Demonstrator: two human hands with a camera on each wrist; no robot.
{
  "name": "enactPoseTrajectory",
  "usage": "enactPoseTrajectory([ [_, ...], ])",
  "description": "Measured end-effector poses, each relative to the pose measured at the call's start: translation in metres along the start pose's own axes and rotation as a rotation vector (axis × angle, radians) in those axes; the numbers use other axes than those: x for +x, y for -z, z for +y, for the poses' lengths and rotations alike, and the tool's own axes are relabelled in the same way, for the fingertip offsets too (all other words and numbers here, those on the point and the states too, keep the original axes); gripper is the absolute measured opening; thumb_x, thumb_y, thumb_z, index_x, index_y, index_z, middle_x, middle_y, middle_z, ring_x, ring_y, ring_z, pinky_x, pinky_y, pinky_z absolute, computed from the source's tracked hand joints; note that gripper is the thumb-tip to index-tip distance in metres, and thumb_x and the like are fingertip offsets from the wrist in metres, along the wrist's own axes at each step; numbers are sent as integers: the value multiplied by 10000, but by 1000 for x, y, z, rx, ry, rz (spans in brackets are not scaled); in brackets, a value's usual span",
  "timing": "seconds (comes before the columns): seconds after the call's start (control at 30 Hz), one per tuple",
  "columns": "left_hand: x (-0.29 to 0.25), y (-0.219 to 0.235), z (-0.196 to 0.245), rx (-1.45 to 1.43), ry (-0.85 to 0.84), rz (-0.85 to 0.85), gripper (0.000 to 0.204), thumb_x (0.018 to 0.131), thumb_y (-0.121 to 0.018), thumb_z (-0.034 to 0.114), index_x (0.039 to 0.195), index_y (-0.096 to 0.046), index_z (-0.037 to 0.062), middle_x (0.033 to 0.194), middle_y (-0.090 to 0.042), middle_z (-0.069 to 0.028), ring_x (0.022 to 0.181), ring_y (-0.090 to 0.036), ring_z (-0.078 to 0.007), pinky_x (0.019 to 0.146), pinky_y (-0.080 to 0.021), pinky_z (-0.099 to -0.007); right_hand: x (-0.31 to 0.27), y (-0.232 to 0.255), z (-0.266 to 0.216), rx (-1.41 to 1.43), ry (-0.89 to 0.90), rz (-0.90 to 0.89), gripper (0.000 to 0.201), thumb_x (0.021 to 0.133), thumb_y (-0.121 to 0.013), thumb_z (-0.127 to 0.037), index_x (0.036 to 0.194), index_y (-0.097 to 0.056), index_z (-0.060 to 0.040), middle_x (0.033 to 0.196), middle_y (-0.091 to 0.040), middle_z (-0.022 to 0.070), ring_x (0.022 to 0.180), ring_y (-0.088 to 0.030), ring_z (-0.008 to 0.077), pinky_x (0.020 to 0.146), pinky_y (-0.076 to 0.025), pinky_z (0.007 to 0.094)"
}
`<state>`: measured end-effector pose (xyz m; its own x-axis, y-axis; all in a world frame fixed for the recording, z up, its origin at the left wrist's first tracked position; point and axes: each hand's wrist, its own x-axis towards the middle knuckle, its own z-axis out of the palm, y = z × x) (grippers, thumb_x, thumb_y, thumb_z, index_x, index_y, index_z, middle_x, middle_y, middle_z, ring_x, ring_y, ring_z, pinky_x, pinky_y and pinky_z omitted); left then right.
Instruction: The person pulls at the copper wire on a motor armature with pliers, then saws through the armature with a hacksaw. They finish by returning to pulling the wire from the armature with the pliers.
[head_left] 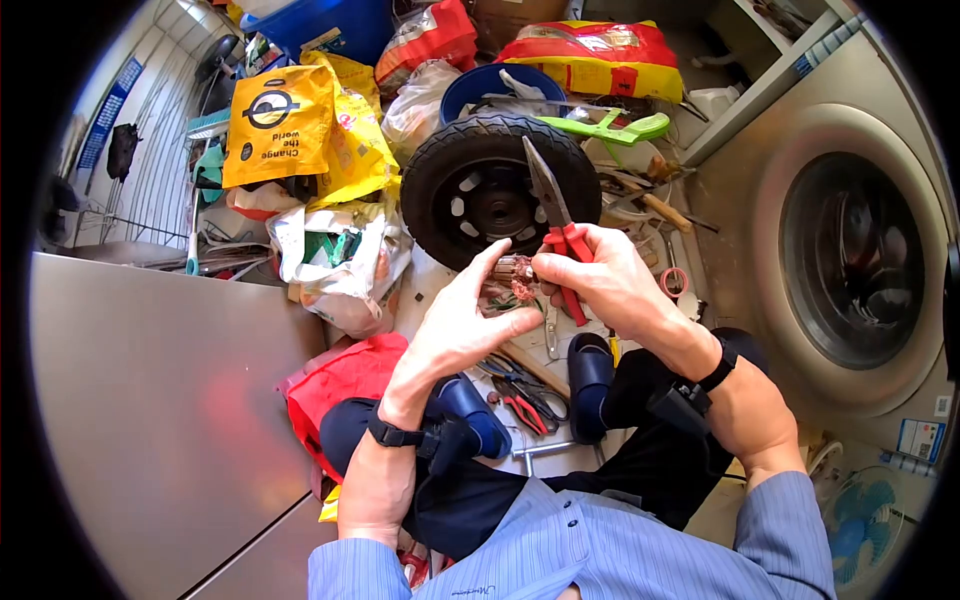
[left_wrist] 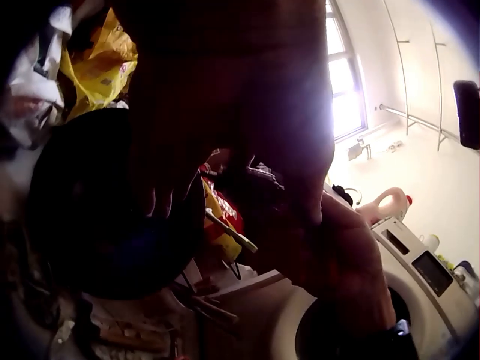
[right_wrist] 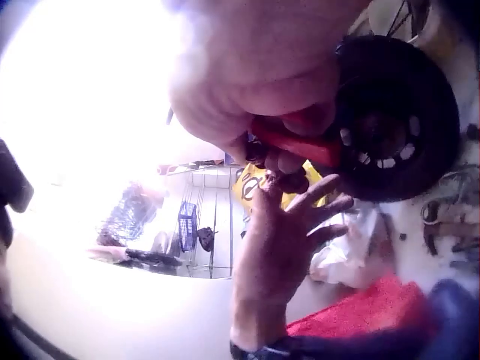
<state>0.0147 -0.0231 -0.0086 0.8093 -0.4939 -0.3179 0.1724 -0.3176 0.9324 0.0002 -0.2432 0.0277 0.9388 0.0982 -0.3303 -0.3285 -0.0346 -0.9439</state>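
Note:
In the head view, my right hand [head_left: 605,275] grips red-handled snips [head_left: 553,198], their long pointed blades directed up and away from me. Its thumb lies against the end of a small motor armature [head_left: 514,272] with a metal core and frayed copper windings. Around the armature's other side is my left hand [head_left: 455,318], its thumb and fingers spread apart. The right wrist view also shows the left hand [right_wrist: 274,251] with fingers apart below the red handle [right_wrist: 296,142]. Strong shadow darkens the left hand [left_wrist: 225,97] in the left wrist view.
A black-tyred wheel [head_left: 430,190] lies just beyond the hands. Pliers [head_left: 523,408] and other tools are on the floor between slippered feet. Plastic bags [head_left: 345,265] stand at left, above a smooth grey panel [head_left: 170,400]. A washing machine [head_left: 745,250] is at right.

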Motion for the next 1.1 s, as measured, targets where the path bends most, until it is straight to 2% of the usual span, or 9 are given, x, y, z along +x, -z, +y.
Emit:
enactPoseTrajectory([
  [0.13,4,-16,-16,346,-262,213,799,815,-852,266,1496,-502,38,1258,-700,-205,1168,-692,-314,1036,-523,-397,0,2,2,56,-93,-50,283,957,-739,-230,1073,-691,24,792,-688,40,647,-617,80,527,-477,257],
  [0.27,9,-23,-26,-24,-162,213,523,933,-756,118,1411,-575,12,1199,-730,-137,1141,-691,-216,1004,-524,-329,-5,1,-7,87,-61,-53,286,978,-723,-246,1074,-692,22,792,-689,49,636,-612,85,520,-475,258],
  [0.33,9,-24,-24,-436,-144,23,435,1025,-708,186,1401,-579,11,1153,-713,-50,1100,-648,-110,945,-552,-308,-4,12,-12,149,-63,-160,263,1003,-699,-238,1065,-690,17,799,-696,57,651,-617,87,535,-482,253],
  [0.4,8,-29,-28,-511,-143,45,437,1046,-675,203,1428,-556,27,1210,-706,-90,1107,-673,-164,960,-557,-337,-6,13,-12,135,-14,-116,247,1020,-677,-231,1060,-680,13,801,-698,61,659,-622,88,539,-484,247],
  [0.5,5,-28,-26,-872,-53,-108,439,1075,-582,190,1472,-494,26,1294,-673,-187,1150,-692,-318,951,-588,-446,-6,27,-8,56,40,-107,255,1026,-667,-233,1080,-657,16,816,-710,57,662,-619,86,557,-476,256],
  [0.67,8,-21,-31,-973,-67,-120,469,1012,-581,126,1457,-496,5,1305,-652,-200,1128,-693,-313,920,-590,-436,-9,37,1,-86,-56,-215,245,1008,-681,-216,1118,-654,2,828,-719,55,630,-591,85,563,-471,269],
  [0.87,5,-18,-35,-1011,-71,-100,423,1011,-541,196,1388,-540,3,1155,-672,-167,978,-691,-260,831,-585,-400,-15,36,7,-237,-112,-226,273,973,-720,-198,1132,-668,18,839,-722,49,678,-606,82,617,-501,276],
  [1.07,6,-22,-31,-993,73,-101,336,1034,-523,224,1300,-573,27,1014,-677,-94,845,-653,-176,721,-524,-311,-8,16,5,-138,-106,-72,288,921,-767,-166,1116,-670,23,891,-692,39,795,-629,93,745,-535,281],
  [1.1,8,-24,-32,-994,78,-108,336,1034,-523,224,1300,-573,27,1014,-677,-94,845,-653,-176,721,-524,-311,-5,14,5,-201,-22,-58,320,905,-785,-178,1129,-672,22,897,-693,40,816,-633,101,769,-540,287],
])
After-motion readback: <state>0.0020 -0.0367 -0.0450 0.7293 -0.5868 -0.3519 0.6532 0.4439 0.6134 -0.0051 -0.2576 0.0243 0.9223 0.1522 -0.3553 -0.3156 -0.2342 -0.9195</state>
